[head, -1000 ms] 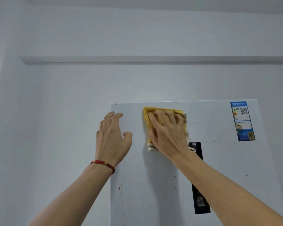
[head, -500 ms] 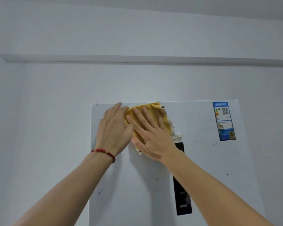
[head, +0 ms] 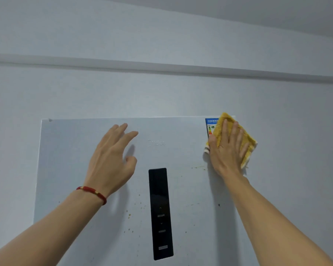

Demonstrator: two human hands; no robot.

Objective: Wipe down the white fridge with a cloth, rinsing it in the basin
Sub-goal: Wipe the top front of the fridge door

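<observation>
The white fridge [head: 75,169] is filling the lower middle of the view, its flat door facing the camera and its top edge running level from about 9 o'clock toward 3 o'clock. Small brown specks are dotting the door around the black control strip [head: 161,214], which is standing upright with its long axis running 12 to 6 o'clock.

The yellow cloth [head: 247,140] is lying flat at the door's top right corner, at roughly 2 o'clock in the view, folded into a square turned like a diamond, one corner pointing to 12 o'clock. It is half covering a blue label [head: 210,124].

The right hand [head: 226,150] is pressing the cloth with straight, spread fingers. The left hand [head: 112,162] is hovering before the door at 10 o'clock of the strip, fingers loosely apart, holding nothing, a red bracelet [head: 92,191] circling its wrist.
</observation>
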